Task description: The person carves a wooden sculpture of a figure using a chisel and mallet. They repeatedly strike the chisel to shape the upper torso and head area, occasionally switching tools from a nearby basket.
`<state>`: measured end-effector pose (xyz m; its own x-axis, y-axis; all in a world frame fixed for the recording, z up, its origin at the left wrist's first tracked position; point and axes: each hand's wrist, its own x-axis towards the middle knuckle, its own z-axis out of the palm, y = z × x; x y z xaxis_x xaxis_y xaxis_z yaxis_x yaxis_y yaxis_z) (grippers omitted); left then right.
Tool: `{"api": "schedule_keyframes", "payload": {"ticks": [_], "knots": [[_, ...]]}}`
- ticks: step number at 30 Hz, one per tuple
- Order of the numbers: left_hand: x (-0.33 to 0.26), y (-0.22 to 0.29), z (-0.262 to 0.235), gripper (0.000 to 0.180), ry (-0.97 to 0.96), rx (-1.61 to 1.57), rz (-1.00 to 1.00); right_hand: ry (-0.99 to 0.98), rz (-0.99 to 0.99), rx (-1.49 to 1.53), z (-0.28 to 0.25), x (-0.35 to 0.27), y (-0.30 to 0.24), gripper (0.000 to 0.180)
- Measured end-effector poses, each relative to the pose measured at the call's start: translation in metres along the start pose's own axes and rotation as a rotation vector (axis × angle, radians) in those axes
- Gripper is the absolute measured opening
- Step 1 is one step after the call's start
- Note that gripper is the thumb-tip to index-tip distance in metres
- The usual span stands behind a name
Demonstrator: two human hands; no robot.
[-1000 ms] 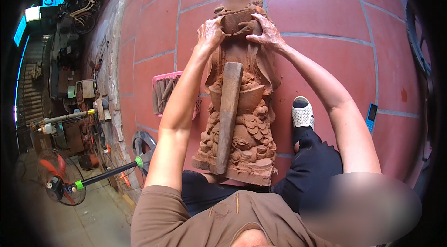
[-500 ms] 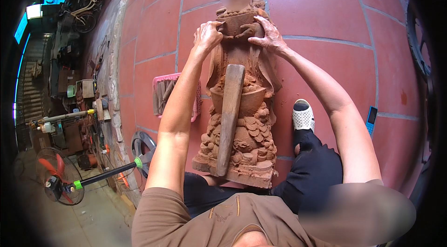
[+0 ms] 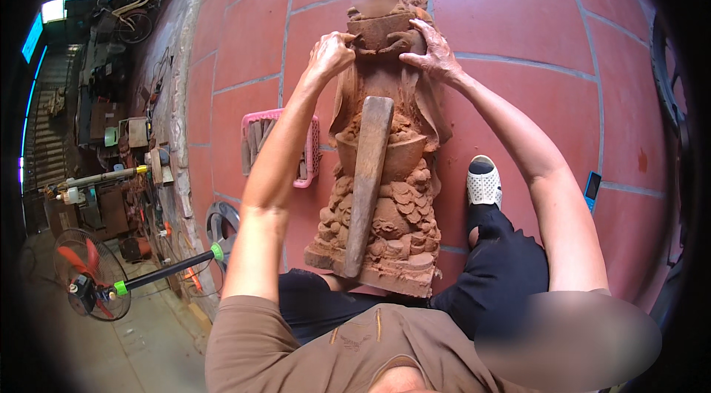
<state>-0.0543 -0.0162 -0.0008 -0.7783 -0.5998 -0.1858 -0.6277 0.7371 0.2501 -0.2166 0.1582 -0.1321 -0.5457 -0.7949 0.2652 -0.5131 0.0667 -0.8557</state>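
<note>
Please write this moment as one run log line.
left hand: at upper left of carving; right hand: at its upper right; wooden bar: on carving; basket: left of carving; phone: on floor, right

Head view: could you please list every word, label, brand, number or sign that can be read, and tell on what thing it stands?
No text can be read.
Shirt: small chest mark, too blurred.
Phone: any marks are too small.
Statue: no lettering that I can make out.

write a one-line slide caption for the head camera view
Left hand and right hand touch a carved statue lying on red tiles, a wooden bar on it, a pink basket nearby.
</note>
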Motion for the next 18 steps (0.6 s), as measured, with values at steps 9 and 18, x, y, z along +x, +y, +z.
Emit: {"api": "schedule_keyframes", "payload": {"ticks": [9, 18], "knots": [[0.018, -0.003, -0.013, 0.045, 0.039, 0.048, -0.115, -0.01, -0.007, -0.003, 0.002, -0.001, -0.006, 0.09], [0.024, -0.01, -0.035, 0.042, -0.003, 0.03, -0.092, 0.003, -0.023, -0.003, 0.001, 0.0, -0.001, 0.089]]}}
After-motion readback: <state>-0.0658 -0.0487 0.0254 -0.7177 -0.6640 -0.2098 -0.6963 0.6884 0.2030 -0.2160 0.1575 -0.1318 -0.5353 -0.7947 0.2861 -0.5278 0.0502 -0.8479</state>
